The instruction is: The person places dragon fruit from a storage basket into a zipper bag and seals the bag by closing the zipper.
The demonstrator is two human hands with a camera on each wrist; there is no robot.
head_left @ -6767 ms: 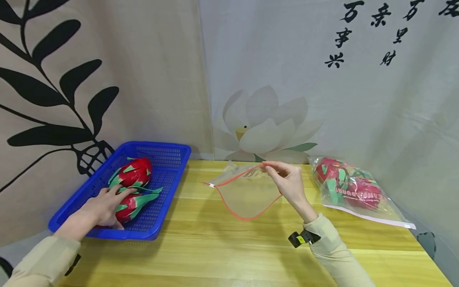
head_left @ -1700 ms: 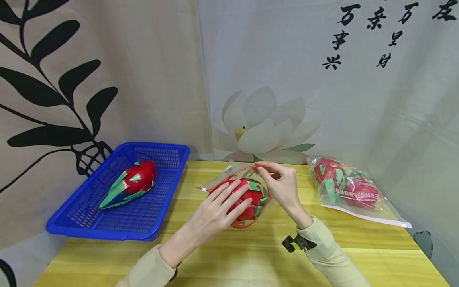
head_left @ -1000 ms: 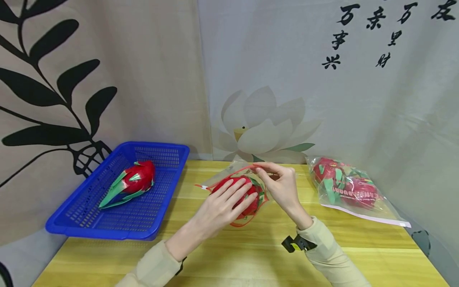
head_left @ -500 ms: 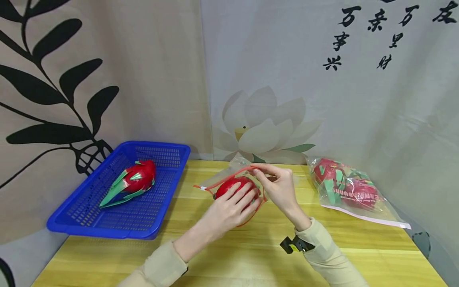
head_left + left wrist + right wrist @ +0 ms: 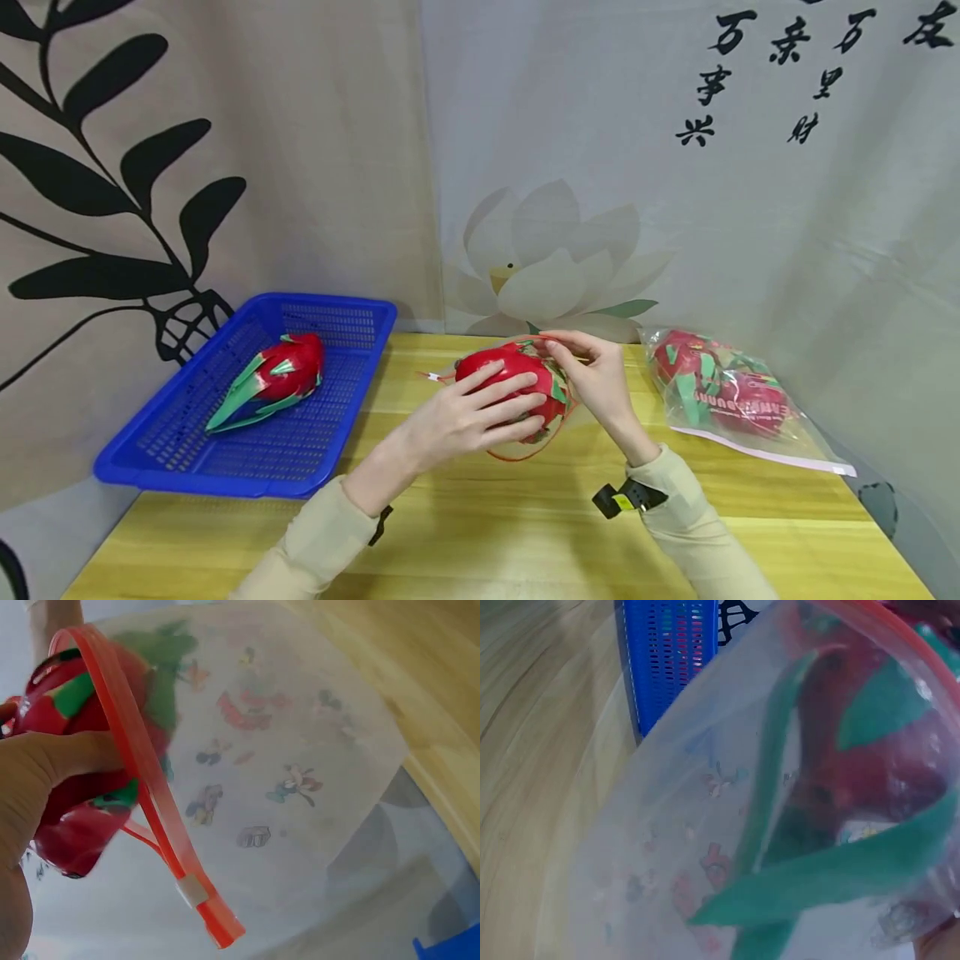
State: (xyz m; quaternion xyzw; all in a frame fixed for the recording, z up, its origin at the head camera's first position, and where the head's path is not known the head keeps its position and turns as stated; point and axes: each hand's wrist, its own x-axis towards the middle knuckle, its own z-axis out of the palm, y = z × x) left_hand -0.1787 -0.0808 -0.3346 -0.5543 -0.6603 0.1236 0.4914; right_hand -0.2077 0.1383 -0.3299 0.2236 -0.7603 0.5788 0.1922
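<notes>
**Bagging a dragon fruit, fruit partly through the bag's mouth**

Pushing the fruit in: the left hand (image 5: 465,412) has its fingers (image 5: 517,402) spread and curled over the red, green-scaled toy dragon fruit (image 5: 513,379), gripping it from the near side. The right hand (image 5: 596,379) pinches the red zip rim of the clear plastic zip bag (image 5: 551,433) between thumb and fingertips, holding the mouth up above the yellow wooden table (image 5: 525,525).

Step in hand, as I judge it: seating the fruit inside. Next move likely needs the fruit pressed fully past the rim, then the zip strip freed for closing.

Left wrist view shows the red zip strip (image 5: 142,787) crossing in front of the fruit, and small printed figures on the bag film, which the head view cannot resolve. Right wrist view shows long green scales pressed against the film from inside.

Only the head view shows the blue perforated plastic basket (image 5: 187,467) holding a second dragon fruit (image 5: 277,379), left of the hands, and a filled clear bag of dragon fruits (image 5: 720,392) lying at right.
</notes>
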